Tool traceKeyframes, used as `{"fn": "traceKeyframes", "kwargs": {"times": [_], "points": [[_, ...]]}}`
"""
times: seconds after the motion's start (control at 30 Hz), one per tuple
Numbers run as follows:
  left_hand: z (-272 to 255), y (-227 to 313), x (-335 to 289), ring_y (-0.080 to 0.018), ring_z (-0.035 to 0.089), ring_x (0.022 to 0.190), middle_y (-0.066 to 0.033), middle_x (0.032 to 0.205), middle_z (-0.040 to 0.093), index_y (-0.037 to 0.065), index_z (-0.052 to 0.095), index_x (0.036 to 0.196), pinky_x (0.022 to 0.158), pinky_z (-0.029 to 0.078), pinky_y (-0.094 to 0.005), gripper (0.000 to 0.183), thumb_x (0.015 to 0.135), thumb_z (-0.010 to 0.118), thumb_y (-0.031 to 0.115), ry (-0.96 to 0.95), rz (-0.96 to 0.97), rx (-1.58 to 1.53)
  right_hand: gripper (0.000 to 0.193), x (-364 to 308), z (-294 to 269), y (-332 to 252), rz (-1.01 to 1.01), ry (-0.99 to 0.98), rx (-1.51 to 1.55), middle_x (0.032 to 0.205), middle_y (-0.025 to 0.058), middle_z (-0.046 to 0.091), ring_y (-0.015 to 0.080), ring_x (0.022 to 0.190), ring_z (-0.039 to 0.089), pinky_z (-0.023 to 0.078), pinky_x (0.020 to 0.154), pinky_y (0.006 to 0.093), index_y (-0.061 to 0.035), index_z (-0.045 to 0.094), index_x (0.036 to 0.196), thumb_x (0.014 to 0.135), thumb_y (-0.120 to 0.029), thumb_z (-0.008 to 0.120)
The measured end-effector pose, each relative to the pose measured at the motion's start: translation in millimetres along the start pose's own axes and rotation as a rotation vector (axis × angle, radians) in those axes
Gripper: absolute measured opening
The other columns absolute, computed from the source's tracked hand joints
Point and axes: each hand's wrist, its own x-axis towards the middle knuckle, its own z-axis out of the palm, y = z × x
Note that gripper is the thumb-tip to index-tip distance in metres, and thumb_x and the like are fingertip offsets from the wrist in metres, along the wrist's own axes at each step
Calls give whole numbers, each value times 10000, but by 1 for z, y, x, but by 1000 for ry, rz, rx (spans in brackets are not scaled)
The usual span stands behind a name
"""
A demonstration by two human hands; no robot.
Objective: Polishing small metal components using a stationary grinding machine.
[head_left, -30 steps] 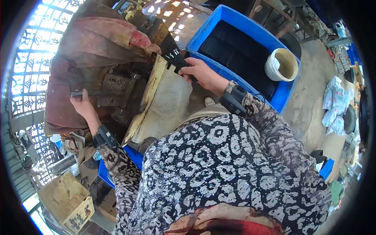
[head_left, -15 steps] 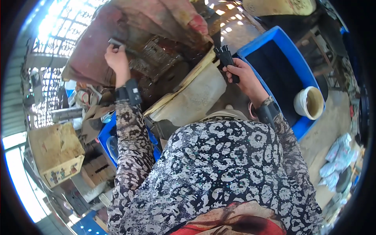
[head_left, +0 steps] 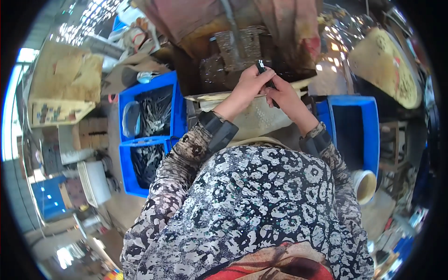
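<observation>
Both of my hands meet over the front edge of a wet, brown machine basin (head_left: 210, 77). Between them is a small bundle of slender dark metal pieces (head_left: 261, 68), its shiny end pointing up and away from me. My left hand (head_left: 248, 87) is closed around the upper part of the bundle. My right hand (head_left: 285, 99) grips it lower down, fingers wrapped, with a dark end poking out below. The exact kind of the pieces is hidden by my fingers. Behind my hands stands a wet metal block (head_left: 228, 44) in the basin.
At left, a blue crate (head_left: 176, 105) and a nearer blue crate (head_left: 135, 190) hold many slender dark metal pieces. To the right stands a deep blue bin (head_left: 371, 135), with a whitish bucket (head_left: 365, 186) at its near end. Stained reddish cloth (head_left: 182, 16) hangs around the basin.
My left hand has left a small grey handle-like part and come right to the bundle. My right hand has brought the bundle in toward it. The view has turned left.
</observation>
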Motion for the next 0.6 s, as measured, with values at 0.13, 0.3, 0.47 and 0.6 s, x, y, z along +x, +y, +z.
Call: {"fn": "traceKeyframes", "kwargs": {"times": [0.13,0.3,0.47,0.6], "points": [[-15,15,-27,-172,638,791,-81,964,646,1,579,1061,547,512,-289,275,974,546,261,44,1,-243,195,15,13,-7,8,-207,18,846,2,567,81,651,533,439,570,233,-13,554,1115,933,-82,536],[-29,24,-49,-207,642,833,-118,1031,643,34,565,1091,618,554,-339,221,976,539,221,203,157,-330,194,28,27,-23,81,-373,80,792,-12,543,75,628,504,424,562,222,-19,572,1095,955,-153,546],[-41,27,-63,-240,638,968,-134,1134,609,56,464,1245,790,554,-369,311,952,554,109,317,322,-401,225,36,40,-31,89,-415,16,746,-28,512,55,593,449,390,530,209,-21,577,1111,974,-191,528],[-45,16,-67,-283,615,1080,-152,1225,560,68,278,1427,855,536,-364,590,914,560,-13,376,366,-374,159,37,49,-35,136,-397,-52,722,-38,480,37,562,424,342,468,196,-48,568,1009,978,-194,513]]}}
